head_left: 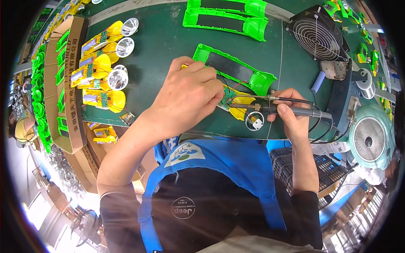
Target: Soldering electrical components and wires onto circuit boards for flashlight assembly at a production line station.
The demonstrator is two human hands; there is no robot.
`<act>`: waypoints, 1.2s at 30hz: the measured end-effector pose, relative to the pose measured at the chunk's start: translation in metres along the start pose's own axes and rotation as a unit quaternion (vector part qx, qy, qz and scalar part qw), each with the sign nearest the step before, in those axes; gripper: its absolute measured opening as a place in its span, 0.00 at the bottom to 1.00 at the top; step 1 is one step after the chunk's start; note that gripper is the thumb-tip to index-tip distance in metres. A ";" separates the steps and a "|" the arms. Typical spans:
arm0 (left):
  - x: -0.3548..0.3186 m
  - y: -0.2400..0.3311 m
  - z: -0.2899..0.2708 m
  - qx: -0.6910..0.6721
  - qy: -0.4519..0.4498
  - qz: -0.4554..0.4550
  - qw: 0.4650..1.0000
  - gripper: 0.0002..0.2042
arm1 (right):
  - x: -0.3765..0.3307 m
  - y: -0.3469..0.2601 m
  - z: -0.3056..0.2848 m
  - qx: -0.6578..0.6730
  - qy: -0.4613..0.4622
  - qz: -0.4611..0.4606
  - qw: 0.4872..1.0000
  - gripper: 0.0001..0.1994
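My right hand [294, 118] grips a soldering iron [301, 111] with a metal feed tube alongside. Its tip end points left at a small green circuit board [228, 93] in a yellow lamp housing [241, 101]. A round reflector with a white centre piece [255, 122] lies at the housing's near end. Over the housing's left part, my left hand [187, 95] has its fingers pinched together by the board; what they hold is hidden. Just beyond lies a green plastic shell [259, 81] with a dark panel, and thin red and black wires run between shell and board.
Several yellow lamp housings with reflectors [103, 80] lie at the left, beside a cardboard box [78, 101] of green parts. More green shells [223, 19] lie at the back. A black fan [316, 36], a lilac cylindrical cell [318, 82] and a solder spool [366, 87] are right.
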State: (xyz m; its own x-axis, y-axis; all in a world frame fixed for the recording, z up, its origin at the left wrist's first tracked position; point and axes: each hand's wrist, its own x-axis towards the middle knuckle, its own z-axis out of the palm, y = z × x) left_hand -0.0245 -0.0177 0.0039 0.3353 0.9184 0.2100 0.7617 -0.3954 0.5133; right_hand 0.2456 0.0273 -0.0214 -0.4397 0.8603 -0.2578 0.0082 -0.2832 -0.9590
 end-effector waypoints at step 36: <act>0.002 0.004 -0.003 -0.014 -0.012 -0.003 1.000 0.08 | -0.004 0.025 -0.021 0.137 0.112 -0.159 0.971 0.17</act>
State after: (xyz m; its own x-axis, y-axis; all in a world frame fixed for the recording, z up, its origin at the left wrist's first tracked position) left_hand -0.0226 -0.0176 0.0087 0.3439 0.9204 0.1859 0.7483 -0.3882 0.5380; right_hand 0.2668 0.0256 -0.0466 -0.1731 0.9849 -0.0019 -0.3494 -0.0632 -0.9348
